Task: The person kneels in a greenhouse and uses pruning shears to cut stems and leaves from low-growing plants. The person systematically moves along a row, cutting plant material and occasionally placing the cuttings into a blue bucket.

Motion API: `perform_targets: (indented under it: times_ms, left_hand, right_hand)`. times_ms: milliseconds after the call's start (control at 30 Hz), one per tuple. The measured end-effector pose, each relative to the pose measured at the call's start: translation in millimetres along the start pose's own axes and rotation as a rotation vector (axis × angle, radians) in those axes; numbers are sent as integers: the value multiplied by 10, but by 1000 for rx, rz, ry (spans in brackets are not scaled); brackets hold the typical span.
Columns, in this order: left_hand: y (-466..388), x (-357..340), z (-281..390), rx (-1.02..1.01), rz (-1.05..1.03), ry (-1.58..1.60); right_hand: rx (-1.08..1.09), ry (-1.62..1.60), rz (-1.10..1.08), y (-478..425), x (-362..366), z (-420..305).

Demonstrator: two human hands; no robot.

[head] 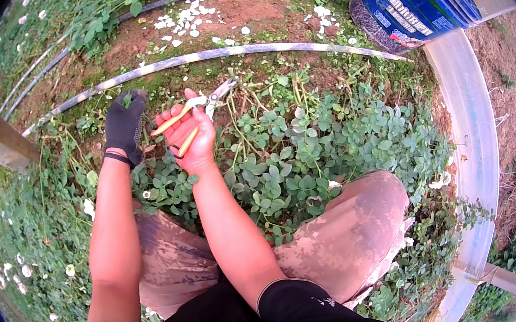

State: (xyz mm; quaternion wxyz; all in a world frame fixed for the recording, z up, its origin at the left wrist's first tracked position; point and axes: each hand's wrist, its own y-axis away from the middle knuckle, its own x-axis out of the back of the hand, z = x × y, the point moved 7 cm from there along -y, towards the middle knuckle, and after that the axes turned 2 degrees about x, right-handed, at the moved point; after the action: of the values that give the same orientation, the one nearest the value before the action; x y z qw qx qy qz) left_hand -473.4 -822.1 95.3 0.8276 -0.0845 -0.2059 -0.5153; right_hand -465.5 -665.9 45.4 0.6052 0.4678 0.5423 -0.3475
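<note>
My right hand (200,142) is bare and turned palm up, its fingers around the yellow handles of a pair of pruning shears (201,102). The handles are spread, and the metal blades point up and right, beside some cut-looking stems (255,88). Just left of it, my left hand (125,120) wears a black glove with a dotted grip palm. A small green leaf (127,100) shows against the glove. Its fingers curl down toward the ground, and whatever they may hold is hidden. Low leafy plants, which look like rose bushes (289,140), spread in front of my knees.
Drip-irrigation hoses (193,58) curve across the soil. White petals (186,19) lie scattered beyond them. A blue bucket (401,19) bearing writing stands at upper right, near a pale plastic sheet edge (480,120). A post (0,136) rises at left. White-flowered bushes (27,229) fill the left side.
</note>
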Motion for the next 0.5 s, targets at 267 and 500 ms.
perform_targets:
  times_ms: [267,500]
  left_hand:
    - [21,-16,145,2,-36,-86]
    - [425,-163,357,-49,-226,-123]
  right_hand:
    - [-45,-133,-64,18,-41,7]
    - [-38,-26,-10,33,89,31]
